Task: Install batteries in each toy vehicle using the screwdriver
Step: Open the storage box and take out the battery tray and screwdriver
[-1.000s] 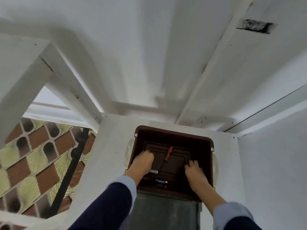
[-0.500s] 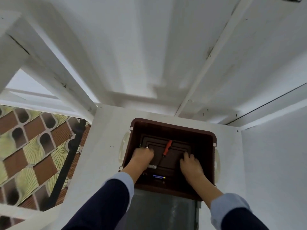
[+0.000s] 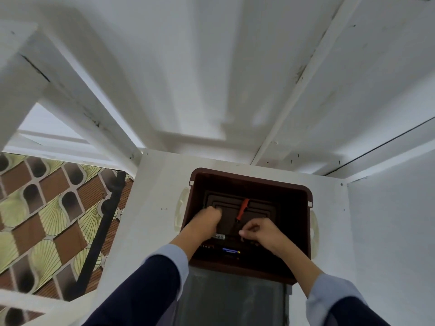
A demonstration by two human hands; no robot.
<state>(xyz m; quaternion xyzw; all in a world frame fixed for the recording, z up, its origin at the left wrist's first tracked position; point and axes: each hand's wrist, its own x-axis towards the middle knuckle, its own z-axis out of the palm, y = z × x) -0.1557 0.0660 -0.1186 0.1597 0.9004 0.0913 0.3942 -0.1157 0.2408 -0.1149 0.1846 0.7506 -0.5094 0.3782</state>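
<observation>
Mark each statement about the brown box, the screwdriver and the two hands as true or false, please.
1. Both hands are inside the brown box. True.
2. The red-handled screwdriver is gripped by the left hand. False: it lies on the box floor between the hands, and neither hand grips it.
3. The right hand has its fingers curled, as if pinching something small. True; what it pinches cannot be seen.
4. The box stands on the patterned floor. False: it stands on a white surface.
5. A small blue item lies near the front wall of the box. True.

What the left hand (image 3: 204, 223) and right hand (image 3: 261, 232) grip (fingers curled under) stays hidden.
</observation>
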